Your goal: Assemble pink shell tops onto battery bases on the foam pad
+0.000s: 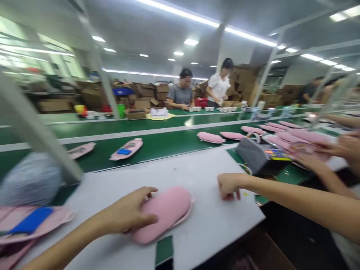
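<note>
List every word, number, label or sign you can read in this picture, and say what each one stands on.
No text can be read.
Grey device: its lit display shows coloured marks, too blurred to read.
Blue patch on the pink pad on the belt: no legible print.
Cardboard boxes at the back: any print is too small and blurred.
Pink pad under the left hand: plain.

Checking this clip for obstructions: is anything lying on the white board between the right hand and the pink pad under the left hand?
Nothing visible. The left hand rests on the pink pad; only bare white board separates it from the right hand.
</note>
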`<state>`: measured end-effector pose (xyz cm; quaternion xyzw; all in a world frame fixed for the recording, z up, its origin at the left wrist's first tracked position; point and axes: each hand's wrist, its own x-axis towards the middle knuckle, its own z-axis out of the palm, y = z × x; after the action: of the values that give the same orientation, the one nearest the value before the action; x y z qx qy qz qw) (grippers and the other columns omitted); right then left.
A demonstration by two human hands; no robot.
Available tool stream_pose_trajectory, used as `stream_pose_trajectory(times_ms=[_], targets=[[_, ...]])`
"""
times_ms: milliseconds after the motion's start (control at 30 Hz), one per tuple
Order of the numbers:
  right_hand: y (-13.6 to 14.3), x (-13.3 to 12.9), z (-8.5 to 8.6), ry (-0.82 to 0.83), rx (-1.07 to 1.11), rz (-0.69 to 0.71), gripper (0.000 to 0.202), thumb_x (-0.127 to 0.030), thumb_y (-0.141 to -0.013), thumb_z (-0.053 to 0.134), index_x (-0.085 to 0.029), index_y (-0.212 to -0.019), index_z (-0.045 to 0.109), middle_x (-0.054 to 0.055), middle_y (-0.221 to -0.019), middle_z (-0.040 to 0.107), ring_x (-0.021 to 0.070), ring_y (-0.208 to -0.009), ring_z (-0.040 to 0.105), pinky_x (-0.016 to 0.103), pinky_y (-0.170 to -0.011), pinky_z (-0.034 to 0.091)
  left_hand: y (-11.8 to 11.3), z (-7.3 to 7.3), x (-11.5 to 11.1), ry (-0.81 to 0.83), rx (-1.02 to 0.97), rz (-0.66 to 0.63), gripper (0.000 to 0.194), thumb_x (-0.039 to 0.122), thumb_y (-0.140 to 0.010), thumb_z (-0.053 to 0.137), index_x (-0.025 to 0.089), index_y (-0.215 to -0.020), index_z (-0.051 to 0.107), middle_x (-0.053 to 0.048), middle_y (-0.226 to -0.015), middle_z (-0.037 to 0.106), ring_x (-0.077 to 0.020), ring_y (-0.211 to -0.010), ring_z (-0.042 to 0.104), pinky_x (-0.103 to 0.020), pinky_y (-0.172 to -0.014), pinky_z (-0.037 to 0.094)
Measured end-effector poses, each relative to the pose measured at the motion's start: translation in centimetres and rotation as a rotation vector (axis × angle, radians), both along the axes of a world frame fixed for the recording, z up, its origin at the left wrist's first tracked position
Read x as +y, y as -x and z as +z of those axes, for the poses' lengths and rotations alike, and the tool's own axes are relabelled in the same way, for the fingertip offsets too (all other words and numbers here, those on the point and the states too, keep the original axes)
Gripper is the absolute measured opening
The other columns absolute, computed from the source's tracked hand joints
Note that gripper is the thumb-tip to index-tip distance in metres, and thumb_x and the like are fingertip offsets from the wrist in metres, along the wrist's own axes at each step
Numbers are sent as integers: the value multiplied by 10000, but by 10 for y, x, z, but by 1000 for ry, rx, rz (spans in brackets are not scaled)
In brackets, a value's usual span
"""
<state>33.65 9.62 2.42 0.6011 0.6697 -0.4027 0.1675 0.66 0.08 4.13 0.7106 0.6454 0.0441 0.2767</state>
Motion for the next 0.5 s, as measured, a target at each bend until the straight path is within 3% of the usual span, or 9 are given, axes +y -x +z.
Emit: stream_pose_trajectory(times_ms=[67,133,233,367,500], targets=[[5,3,-6,7,-15,31,280,-77,-469,764,-133,-364,511,77,-422,526,141,-342,462,254,-330,380,-8,13,3,150,-10,-21,732,551,-544,753,258,-1191,578,-53,-1145,636,-272,-991,618,-314,-772,526],[7,6,-10,7,-19,48,264,-99,-448,747,-138,-348,506,86,-412,525,146,-310,450,242,-292,337,-12,21,6,227,-29,-49,588,507,-486,790,223,-979,642,-41,-966,672,-259,-847,640,-268,-570,485],[6,7,-10,21,-29,46,162,-137,-447,693,-138,-375,548,96,-426,551,149,-318,467,225,-275,327,-16,29,23,181,-59,-57,462,461,-474,796,215,-818,610,-13,-828,659,-231,-720,627,-231,-410,377],[10,5,-9,-58,-40,30,147,-128,-458,609,-157,-337,530,67,-387,524,129,-298,435,201,-286,304,-12,33,90,-65,-100,17,516,502,-486,797,166,-826,601,-22,-788,652,-180,-583,592,-235,-375,341],[2,-2,-16,-265,0,29,202,-91,-497,577,-171,-324,511,40,-384,503,100,-334,420,207,-362,313,-4,33,169,-291,-228,48,555,594,-776,564,60,-921,607,-49,-845,641,-126,-595,589,-246,-554,465]])
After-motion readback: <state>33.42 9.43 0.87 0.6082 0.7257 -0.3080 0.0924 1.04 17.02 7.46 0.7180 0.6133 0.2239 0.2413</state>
